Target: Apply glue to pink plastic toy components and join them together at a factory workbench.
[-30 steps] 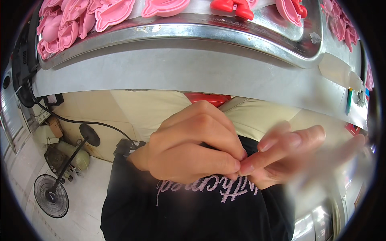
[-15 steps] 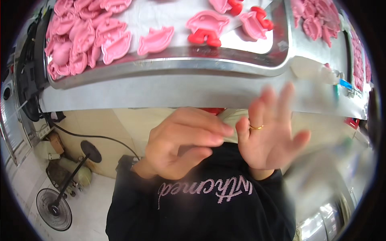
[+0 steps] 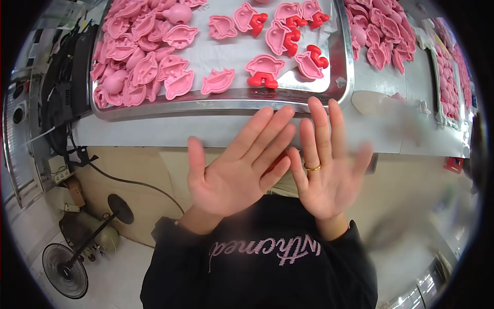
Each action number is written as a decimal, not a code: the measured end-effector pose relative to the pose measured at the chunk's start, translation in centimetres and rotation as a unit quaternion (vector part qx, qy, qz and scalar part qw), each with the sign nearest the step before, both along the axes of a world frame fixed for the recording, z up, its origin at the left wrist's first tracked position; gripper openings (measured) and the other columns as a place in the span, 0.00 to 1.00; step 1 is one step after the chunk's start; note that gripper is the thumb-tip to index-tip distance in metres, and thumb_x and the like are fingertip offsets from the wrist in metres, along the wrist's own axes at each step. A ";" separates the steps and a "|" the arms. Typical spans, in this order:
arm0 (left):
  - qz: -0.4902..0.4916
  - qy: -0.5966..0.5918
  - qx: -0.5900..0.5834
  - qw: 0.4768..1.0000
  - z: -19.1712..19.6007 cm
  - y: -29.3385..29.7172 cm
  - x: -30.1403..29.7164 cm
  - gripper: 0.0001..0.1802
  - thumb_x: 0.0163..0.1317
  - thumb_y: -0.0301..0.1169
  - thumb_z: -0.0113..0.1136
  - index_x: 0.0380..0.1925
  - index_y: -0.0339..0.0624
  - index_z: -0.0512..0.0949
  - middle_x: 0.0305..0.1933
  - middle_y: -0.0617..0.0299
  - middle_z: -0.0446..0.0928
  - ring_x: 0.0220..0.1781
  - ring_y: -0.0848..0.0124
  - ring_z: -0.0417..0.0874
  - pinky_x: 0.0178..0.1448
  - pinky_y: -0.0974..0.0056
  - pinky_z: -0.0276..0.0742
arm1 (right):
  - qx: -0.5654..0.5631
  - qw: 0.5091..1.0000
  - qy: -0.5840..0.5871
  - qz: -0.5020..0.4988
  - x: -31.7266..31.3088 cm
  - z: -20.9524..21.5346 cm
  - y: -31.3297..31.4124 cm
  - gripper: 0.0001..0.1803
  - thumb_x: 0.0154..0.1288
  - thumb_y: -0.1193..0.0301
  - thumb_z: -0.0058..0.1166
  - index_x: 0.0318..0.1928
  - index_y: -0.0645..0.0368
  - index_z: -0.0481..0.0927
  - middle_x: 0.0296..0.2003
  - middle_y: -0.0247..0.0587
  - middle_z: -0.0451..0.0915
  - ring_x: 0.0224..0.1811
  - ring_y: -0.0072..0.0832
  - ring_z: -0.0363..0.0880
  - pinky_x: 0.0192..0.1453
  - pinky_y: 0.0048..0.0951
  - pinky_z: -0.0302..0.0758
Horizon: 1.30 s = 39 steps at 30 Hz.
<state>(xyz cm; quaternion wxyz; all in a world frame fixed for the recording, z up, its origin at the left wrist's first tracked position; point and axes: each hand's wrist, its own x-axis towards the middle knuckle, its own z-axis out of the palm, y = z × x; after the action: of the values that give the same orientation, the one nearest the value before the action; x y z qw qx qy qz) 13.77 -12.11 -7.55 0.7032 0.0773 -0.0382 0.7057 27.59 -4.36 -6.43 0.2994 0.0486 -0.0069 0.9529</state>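
My left hand (image 3: pixel 239 167) and my right hand (image 3: pixel 329 165) are both held up flat, palms toward the camera, fingers spread, with nothing in them. A gold ring sits on a finger of my right hand. The hands hover just in front of the near edge of a metal tray (image 3: pixel 226 100) on a steel table. In the tray lie many pink moulded plastic pieces (image 3: pixel 144 62); a few of them carry red parts (image 3: pixel 262 80).
More pink pieces are heaped to the right of the tray (image 3: pixel 381 36) and in a further tray (image 3: pixel 453 77). Black cables (image 3: pixel 62 87) hang at the table's left end. A floor fan (image 3: pixel 64 270) stands on the tiled floor below left.
My hands were pressed together fingertip to fingertip; now they have parted and opened flat with the palms up. The view has tilted, showing more of the tray.
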 end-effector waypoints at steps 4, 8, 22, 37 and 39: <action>-0.004 0.010 -0.009 1.000 0.3 -0.1 0.1 0.42 0.59 0.60 0.23 0.61 0.45 0.26 0.67 0.60 0.19 0.69 0.68 0.26 0.69 0.61 0.34 | 0.005 1.000 -0.011 -0.005 0.1 0.0 -0.2 0.33 0.64 0.48 0.24 0.64 0.40 0.30 0.65 0.21 0.25 0.68 0.22 0.27 0.68 0.33 0.28; 0.001 0.032 0.002 0.999 0.2 -0.3 0.2 0.42 0.58 0.61 0.22 0.61 0.45 0.26 0.67 0.60 0.19 0.69 0.68 0.26 0.69 0.61 0.34 | 0.025 1.000 -0.010 -0.004 0.1 -0.4 -0.4 0.33 0.64 0.48 0.23 0.64 0.41 0.31 0.65 0.22 0.26 0.68 0.22 0.29 0.69 0.33 0.28; 0.026 0.087 0.006 0.996 -0.1 -0.6 0.2 0.42 0.58 0.62 0.22 0.62 0.47 0.27 0.67 0.61 0.19 0.69 0.68 0.25 0.69 0.59 0.29 | 0.042 0.998 -0.015 -0.038 0.7 -1.1 -0.8 0.35 0.63 0.45 0.20 0.64 0.47 0.34 0.65 0.37 0.32 0.68 0.32 0.33 0.68 0.38 0.32; 0.040 0.103 0.034 0.993 -0.3 -0.6 0.0 0.35 0.59 0.60 0.22 0.62 0.65 0.27 0.65 0.63 0.14 0.69 0.65 0.20 0.67 0.48 0.28 | 0.013 0.995 -0.050 -0.089 1.1 -1.3 -1.0 0.35 0.64 0.46 0.18 0.64 0.54 0.38 0.65 0.50 0.34 0.68 0.41 0.33 0.68 0.43 0.32; 0.055 0.097 0.025 0.994 -0.6 -0.7 0.1 0.35 0.59 0.60 0.21 0.63 0.59 0.38 0.68 0.59 0.34 0.69 0.64 0.37 0.65 0.50 0.43 | 0.009 0.995 -0.049 -0.084 1.1 -1.5 -1.0 0.35 0.64 0.46 0.18 0.64 0.54 0.39 0.65 0.50 0.33 0.68 0.41 0.31 0.68 0.43 0.31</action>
<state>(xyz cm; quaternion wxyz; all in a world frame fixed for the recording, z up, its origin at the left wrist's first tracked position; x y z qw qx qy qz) 13.86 -12.84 -8.10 0.6619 0.1644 0.0167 0.7312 28.69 -5.35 -7.96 0.3775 0.0034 -0.0343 0.9254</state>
